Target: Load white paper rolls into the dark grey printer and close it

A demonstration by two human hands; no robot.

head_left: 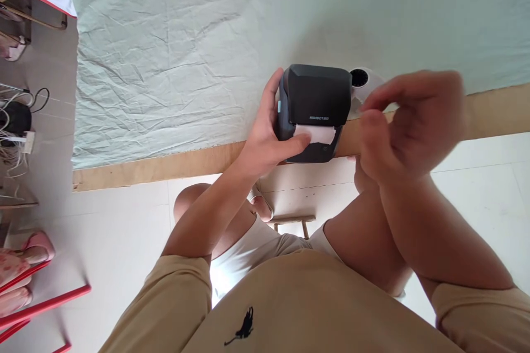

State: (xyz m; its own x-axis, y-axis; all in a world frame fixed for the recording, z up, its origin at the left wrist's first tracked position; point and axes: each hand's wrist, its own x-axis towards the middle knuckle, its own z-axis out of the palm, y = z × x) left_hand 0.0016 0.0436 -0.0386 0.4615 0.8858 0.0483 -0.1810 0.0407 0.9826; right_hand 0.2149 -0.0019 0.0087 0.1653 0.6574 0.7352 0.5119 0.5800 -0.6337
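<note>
A black label printer (319, 94) with NIIMBOT lettering sits at the front edge of the cloth-covered table. My left hand (267, 135) grips its left side, fingers along the flank and thumb lying over the front. A strip of white label paper (322, 133) sticks out of the printer's slot, and the left thumb touches it. To the right, my right hand (414, 121) is raised and slightly smeared by motion. Its thumb and index finger are pinched together; what is between them, if anything, I cannot make out. Behind these fingertips stands a white rounded object (370, 81) with a dark round top, partly hidden.
A pale green wrinkled cloth (174, 55) covers the table, whose wooden edge (157, 167) runs in front of me. On the left floor are tangled cables (14, 121), red metal bars (49, 306) and a person's foot in a pink shoe (39, 245). A small wooden stool (293, 220) shows below.
</note>
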